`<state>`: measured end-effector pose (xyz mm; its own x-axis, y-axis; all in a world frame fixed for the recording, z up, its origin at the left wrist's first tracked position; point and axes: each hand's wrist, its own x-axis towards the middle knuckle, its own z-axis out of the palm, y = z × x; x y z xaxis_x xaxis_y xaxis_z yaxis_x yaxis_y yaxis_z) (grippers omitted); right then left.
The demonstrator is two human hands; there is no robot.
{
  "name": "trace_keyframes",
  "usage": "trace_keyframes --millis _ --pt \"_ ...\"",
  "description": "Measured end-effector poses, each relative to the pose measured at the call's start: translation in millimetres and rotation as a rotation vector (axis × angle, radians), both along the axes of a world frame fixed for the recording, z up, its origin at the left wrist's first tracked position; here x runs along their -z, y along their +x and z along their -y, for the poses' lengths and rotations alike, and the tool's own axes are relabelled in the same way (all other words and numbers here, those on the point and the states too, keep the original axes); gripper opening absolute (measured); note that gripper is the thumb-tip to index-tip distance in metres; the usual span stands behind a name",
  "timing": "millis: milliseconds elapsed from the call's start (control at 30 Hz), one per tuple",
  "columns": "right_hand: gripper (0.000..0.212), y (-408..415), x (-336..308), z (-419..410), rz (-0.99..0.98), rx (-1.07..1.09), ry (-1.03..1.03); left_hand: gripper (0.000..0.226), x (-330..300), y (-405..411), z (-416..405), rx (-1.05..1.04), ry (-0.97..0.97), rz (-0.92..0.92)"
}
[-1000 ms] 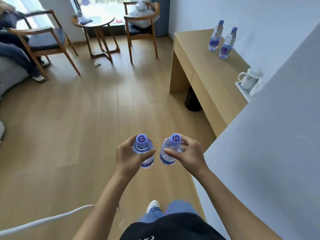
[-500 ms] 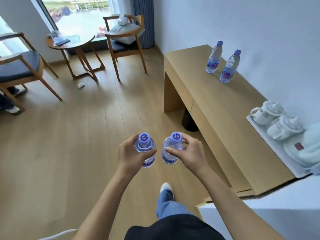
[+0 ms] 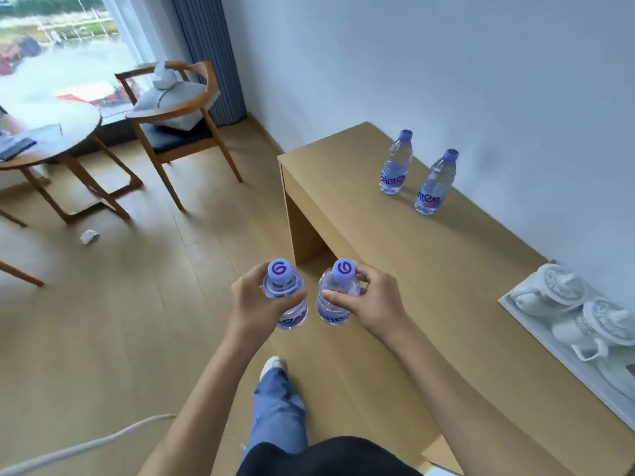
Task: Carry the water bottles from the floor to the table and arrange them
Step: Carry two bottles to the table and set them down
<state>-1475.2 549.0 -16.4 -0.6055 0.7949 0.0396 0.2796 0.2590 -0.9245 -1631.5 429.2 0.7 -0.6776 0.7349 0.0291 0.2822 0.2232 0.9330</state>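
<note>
Your left hand (image 3: 256, 304) grips one water bottle (image 3: 287, 297) and your right hand (image 3: 374, 304) grips a second bottle (image 3: 335, 297), fingers curled round each just below its purple cap, both upright, side by side above the wooden floor (image 3: 103, 338). Both hold clear water. Two more bottles (image 3: 395, 166) stand near the wall on the table (image 3: 429, 269), close but apart. A white tray (image 3: 549, 352) carries a kettle and cups. A chair (image 3: 178, 132) stands beyond.
</note>
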Motion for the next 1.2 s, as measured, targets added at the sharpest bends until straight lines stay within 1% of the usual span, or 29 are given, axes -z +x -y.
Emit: trace_keyframes --millis 100,233,333,467,567,700,867,1033,1200 --pt "0.039 -41.4 4.0 -33.0 -0.015 0.098 0.002 0.043 4.8 -49.6 -43.0 0.073 0.009 -0.011" --pt "0.034 -97.6 2.0 -72.0 -0.043 0.231 0.003 0.041 5.5 -119.6 -99.8 0.200 -0.004 -0.032" --pt "0.037 -134.5 -4.5 -97.8 -0.059 0.336 -0.016 0.041 -1.6 -165.9 -139.4 0.292 -0.006 -0.043" --pt "0.040 -169.8 -11.8 -129.1 -0.088 0.438 -0.038 0.036 -10.5 -209.6 -189.6 0.395 -0.011 -0.041" --pt "0.035 -186.7 -11.7 -151.0 -0.092 0.491 -0.040 0.032 -11.4 -229.0 -223.4 0.446 -0.027 -0.015" --pt "0.025 -204.6 -7.7 -186.5 -0.102 0.555 -0.051 0.038 -6.1 -245.0 -272.7 0.480 -0.049 0.003" --pt "0.032 -221.6 -2.8 -245.8 -0.090 0.569 -0.071 0.036 1.9 -255.0 -339.3 0.521 -0.057 0.004" --pt "0.026 -237.3 1.6 -323.0 -0.083 0.616 -0.097 0.036 10.1 -268.2 -420.8 0.526 -0.108 0.002" --pt "0.036 -249.6 4.7 -394.4 -0.070 0.740 -0.068 0.029 19.3 -276.8 -498.2 0.508 -0.170 0.014"
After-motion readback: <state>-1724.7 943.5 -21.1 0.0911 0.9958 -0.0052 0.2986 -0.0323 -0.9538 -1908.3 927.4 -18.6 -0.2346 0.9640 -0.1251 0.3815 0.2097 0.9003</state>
